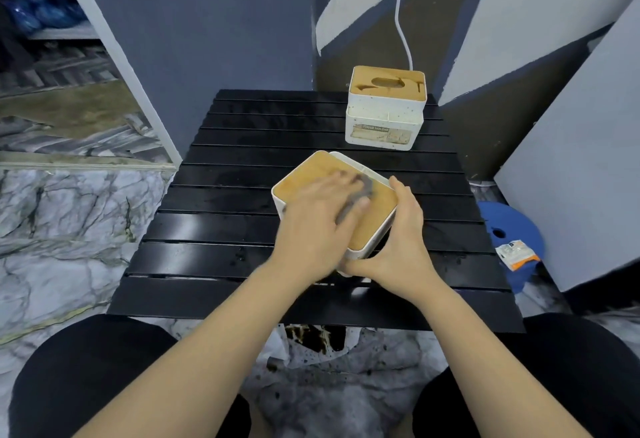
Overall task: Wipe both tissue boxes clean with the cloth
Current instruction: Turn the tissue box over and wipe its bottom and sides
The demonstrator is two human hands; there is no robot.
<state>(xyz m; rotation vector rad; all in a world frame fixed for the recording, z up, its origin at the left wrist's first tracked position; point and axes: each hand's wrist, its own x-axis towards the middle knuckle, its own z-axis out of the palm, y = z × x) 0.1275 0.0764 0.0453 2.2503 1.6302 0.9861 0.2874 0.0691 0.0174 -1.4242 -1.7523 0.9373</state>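
A white tissue box with a wooden lid [311,171] sits near the middle of the black slatted table [214,195]. My left hand [318,226] lies flat on the lid, pressing a grey cloth [365,192] against the wood; the hand is motion-blurred. At the box's near right corner, my right hand [398,243] grips the white side, thumb along the front and fingers up the right wall. A second white tissue box [384,119] with a slotted wooden lid stands at the table's far right, apart from both hands.
A white cable [403,32] hangs down the wall behind the far box. A blue stool [509,230] with a small packet [516,254] on it stands right of the table. Marble floor lies to the left; my knees frame the table's near edge.
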